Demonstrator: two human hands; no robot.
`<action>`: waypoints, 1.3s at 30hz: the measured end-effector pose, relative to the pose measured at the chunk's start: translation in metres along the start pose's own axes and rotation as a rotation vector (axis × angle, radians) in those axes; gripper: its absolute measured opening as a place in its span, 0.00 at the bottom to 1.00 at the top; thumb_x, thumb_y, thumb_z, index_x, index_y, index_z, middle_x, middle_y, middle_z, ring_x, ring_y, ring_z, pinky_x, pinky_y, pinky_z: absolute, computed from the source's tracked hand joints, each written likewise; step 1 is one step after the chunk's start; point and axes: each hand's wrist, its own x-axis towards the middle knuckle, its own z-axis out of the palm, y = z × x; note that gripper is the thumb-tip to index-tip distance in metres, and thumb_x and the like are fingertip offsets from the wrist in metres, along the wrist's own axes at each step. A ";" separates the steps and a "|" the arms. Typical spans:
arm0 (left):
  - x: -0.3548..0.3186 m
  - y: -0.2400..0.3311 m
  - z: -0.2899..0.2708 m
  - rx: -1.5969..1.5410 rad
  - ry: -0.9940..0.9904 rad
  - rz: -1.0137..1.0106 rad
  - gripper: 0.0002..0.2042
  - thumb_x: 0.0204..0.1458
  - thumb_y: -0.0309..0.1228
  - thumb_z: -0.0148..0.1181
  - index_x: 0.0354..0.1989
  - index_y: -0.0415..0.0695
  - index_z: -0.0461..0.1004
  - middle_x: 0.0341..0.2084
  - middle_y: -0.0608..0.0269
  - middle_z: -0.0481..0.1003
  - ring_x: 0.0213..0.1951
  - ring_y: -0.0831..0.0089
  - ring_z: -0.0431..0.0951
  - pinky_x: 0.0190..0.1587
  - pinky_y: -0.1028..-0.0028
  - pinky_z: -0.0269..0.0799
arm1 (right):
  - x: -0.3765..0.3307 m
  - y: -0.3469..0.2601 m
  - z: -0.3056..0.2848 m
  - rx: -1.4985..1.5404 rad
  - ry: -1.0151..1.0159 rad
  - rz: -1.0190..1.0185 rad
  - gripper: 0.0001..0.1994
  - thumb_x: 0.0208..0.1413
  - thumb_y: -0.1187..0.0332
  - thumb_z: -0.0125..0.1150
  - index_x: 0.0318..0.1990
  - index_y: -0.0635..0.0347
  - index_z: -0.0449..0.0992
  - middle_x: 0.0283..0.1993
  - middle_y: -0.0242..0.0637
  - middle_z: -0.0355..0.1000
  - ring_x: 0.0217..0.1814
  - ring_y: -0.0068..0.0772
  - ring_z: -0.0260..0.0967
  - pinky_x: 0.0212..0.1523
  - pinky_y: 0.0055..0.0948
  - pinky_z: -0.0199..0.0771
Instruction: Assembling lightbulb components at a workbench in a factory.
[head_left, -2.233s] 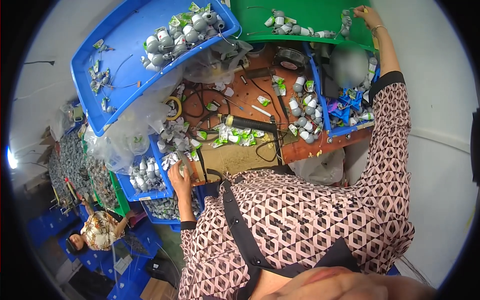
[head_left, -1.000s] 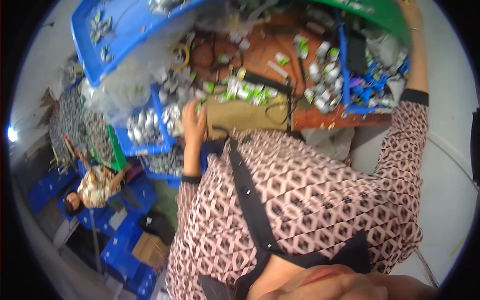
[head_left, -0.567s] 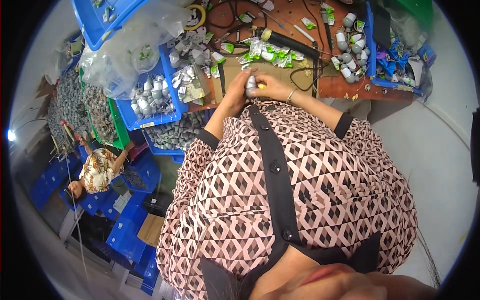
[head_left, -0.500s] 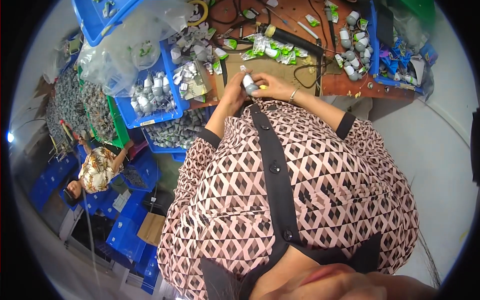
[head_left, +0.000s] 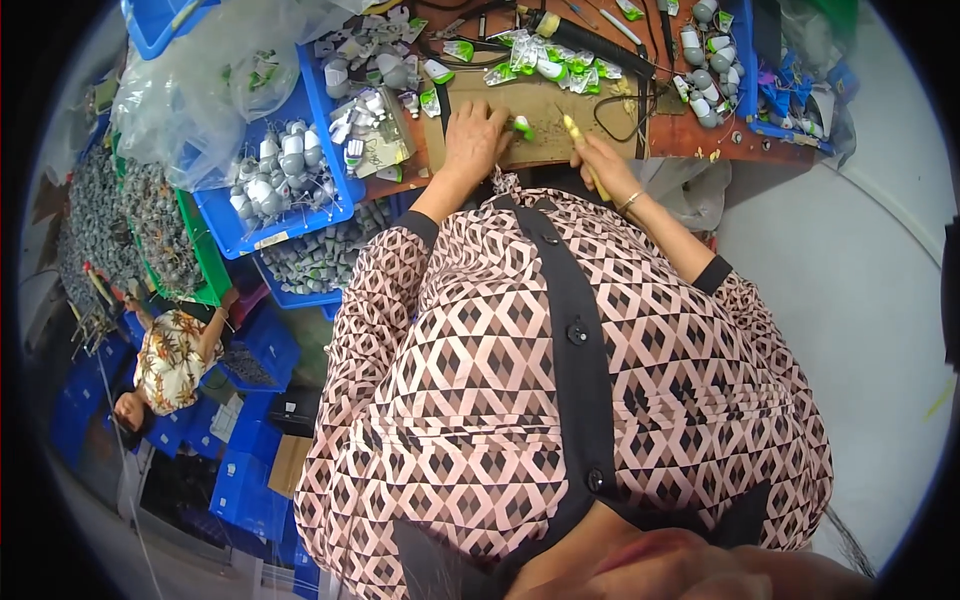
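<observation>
My left hand (head_left: 475, 142) is over the cardboard sheet (head_left: 548, 148), back upward, with its fingers apart and slightly bent. What lies under its palm is hidden. Just right of its fingertips is a small green-and-white piece (head_left: 523, 127); I cannot tell whether they touch. My right hand (head_left: 608, 170), farther right at the sheet's near edge, is closed around a thin yellow tool (head_left: 571, 126) with a pointed tip facing away from me. A pile of green-and-white pieces in clear wrapping (head_left: 560, 62) lies at the sheet's far side.
Left of the sheet are a box of white parts (head_left: 385, 135) and a blue bin rim (head_left: 345, 213) around grey-and-white bulbs. More bulbs (head_left: 705, 85) lie at the right, beside another blue bin (head_left: 795, 152). A black tube (head_left: 600, 42) crosses behind. A person (head_left: 172, 355) works far left.
My hands were together around a grey-and-white bulb; they have parted, and that bulb no longer shows. The left moved onto the cardboard, the right went rightward with the yellow tool.
</observation>
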 end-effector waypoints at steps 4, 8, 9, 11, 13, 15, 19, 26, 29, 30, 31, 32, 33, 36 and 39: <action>-0.005 0.002 0.008 -0.135 0.103 -0.034 0.19 0.38 0.28 0.61 0.42 0.49 0.68 0.37 0.56 0.66 0.40 0.58 0.66 0.39 0.63 0.64 | 0.056 0.014 -0.008 -0.407 0.166 -0.147 0.14 0.58 0.57 0.45 0.35 0.59 0.67 0.23 0.30 0.65 0.21 0.23 0.61 0.23 0.24 0.61; -0.011 0.011 0.011 -0.140 0.087 0.039 0.18 0.38 0.26 0.60 0.42 0.48 0.69 0.38 0.56 0.66 0.41 0.57 0.66 0.40 0.63 0.64 | 0.050 0.003 0.006 -0.449 0.154 -0.216 0.16 0.56 0.56 0.46 0.44 0.58 0.69 0.24 0.33 0.69 0.27 0.28 0.67 0.30 0.26 0.65; -0.009 0.013 0.010 -0.107 0.092 0.109 0.18 0.38 0.26 0.59 0.41 0.48 0.69 0.37 0.57 0.67 0.40 0.58 0.66 0.40 0.63 0.65 | 0.056 0.002 0.002 -0.474 0.202 -0.178 0.17 0.56 0.57 0.46 0.45 0.58 0.68 0.24 0.33 0.70 0.27 0.27 0.67 0.30 0.26 0.65; -0.007 0.015 0.011 -0.072 0.096 0.178 0.17 0.38 0.26 0.59 0.41 0.48 0.69 0.37 0.58 0.67 0.39 0.58 0.67 0.39 0.64 0.65 | 0.056 0.001 -0.001 -0.467 0.212 -0.183 0.17 0.56 0.57 0.47 0.46 0.58 0.68 0.24 0.33 0.70 0.26 0.28 0.67 0.30 0.26 0.66; -0.004 0.014 0.018 -0.185 0.108 0.027 0.15 0.38 0.26 0.59 0.38 0.48 0.70 0.33 0.59 0.68 0.38 0.58 0.67 0.38 0.64 0.65 | 0.054 0.001 0.001 -0.459 0.220 -0.187 0.17 0.56 0.57 0.47 0.46 0.58 0.68 0.25 0.34 0.71 0.25 0.28 0.67 0.30 0.27 0.66; 0.004 0.012 0.017 -0.180 0.177 -0.050 0.14 0.38 0.26 0.59 0.37 0.48 0.70 0.32 0.59 0.68 0.37 0.58 0.68 0.38 0.63 0.65 | 0.047 -0.005 0.010 -0.365 0.258 -0.195 0.17 0.55 0.58 0.48 0.47 0.59 0.67 0.25 0.36 0.72 0.25 0.30 0.69 0.29 0.27 0.66; 0.014 0.008 0.020 -0.086 0.183 -0.065 0.14 0.38 0.27 0.60 0.36 0.46 0.68 0.30 0.59 0.67 0.37 0.59 0.68 0.37 0.63 0.64 | 0.059 -0.011 0.009 -0.512 0.302 -0.247 0.17 0.55 0.58 0.49 0.47 0.60 0.67 0.26 0.38 0.72 0.25 0.33 0.70 0.30 0.28 0.66; 0.001 0.013 0.007 -0.037 0.021 -0.044 0.18 0.37 0.34 0.63 0.38 0.45 0.68 0.35 0.58 0.65 0.40 0.58 0.66 0.41 0.62 0.61 | 0.058 0.000 0.015 -0.519 0.254 -0.335 0.17 0.55 0.59 0.48 0.46 0.61 0.66 0.28 0.41 0.71 0.25 0.35 0.70 0.32 0.33 0.68; -0.003 0.019 -0.001 -0.064 0.065 -0.112 0.20 0.38 0.39 0.64 0.38 0.44 0.68 0.37 0.58 0.66 0.41 0.59 0.65 0.42 0.62 0.59 | 0.040 -0.007 0.016 -0.538 0.172 -0.192 0.17 0.55 0.59 0.48 0.47 0.60 0.65 0.31 0.43 0.71 0.27 0.37 0.70 0.33 0.33 0.68; -0.001 0.021 0.001 -0.033 0.065 -0.153 0.20 0.38 0.41 0.63 0.37 0.43 0.69 0.36 0.58 0.66 0.41 0.59 0.65 0.42 0.62 0.59 | 0.030 -0.014 0.017 -0.545 0.114 -0.071 0.17 0.54 0.60 0.48 0.49 0.59 0.64 0.32 0.44 0.70 0.29 0.38 0.70 0.34 0.33 0.68; 0.000 0.021 0.003 -0.001 0.065 -0.193 0.20 0.38 0.42 0.63 0.37 0.43 0.69 0.36 0.58 0.67 0.42 0.59 0.65 0.42 0.62 0.59 | 0.022 -0.019 0.018 -0.544 0.110 -0.067 0.17 0.54 0.60 0.48 0.49 0.59 0.64 0.32 0.44 0.70 0.29 0.38 0.70 0.34 0.33 0.68; 0.002 0.020 0.006 -0.003 0.060 -0.196 0.20 0.38 0.42 0.63 0.37 0.43 0.69 0.36 0.58 0.67 0.42 0.59 0.65 0.42 0.62 0.59 | 0.014 -0.022 0.018 -0.573 0.088 -0.048 0.18 0.54 0.60 0.48 0.50 0.58 0.63 0.34 0.46 0.70 0.31 0.42 0.70 0.35 0.35 0.68; 0.006 0.017 0.009 0.033 0.049 -0.184 0.19 0.39 0.43 0.63 0.36 0.44 0.70 0.35 0.58 0.67 0.41 0.59 0.65 0.42 0.62 0.59 | 0.010 -0.024 0.017 -0.603 0.065 -0.031 0.19 0.54 0.61 0.47 0.51 0.57 0.62 0.36 0.47 0.70 0.34 0.46 0.70 0.37 0.38 0.68; 0.008 0.013 0.016 0.058 0.062 -0.159 0.16 0.40 0.41 0.62 0.35 0.45 0.72 0.33 0.60 0.69 0.41 0.60 0.66 0.41 0.63 0.59 | 0.008 -0.013 0.007 -0.939 0.111 -0.342 0.20 0.56 0.62 0.45 0.56 0.54 0.59 0.35 0.43 0.71 0.32 0.40 0.71 0.32 0.33 0.69; -0.001 0.007 0.017 -0.018 0.104 -0.088 0.13 0.41 0.36 0.61 0.35 0.47 0.73 0.32 0.64 0.70 0.40 0.62 0.66 0.41 0.64 0.59 | -0.003 -0.033 0.021 -1.007 0.061 -0.251 0.21 0.55 0.62 0.45 0.56 0.52 0.60 0.39 0.48 0.70 0.39 0.50 0.69 0.39 0.41 0.67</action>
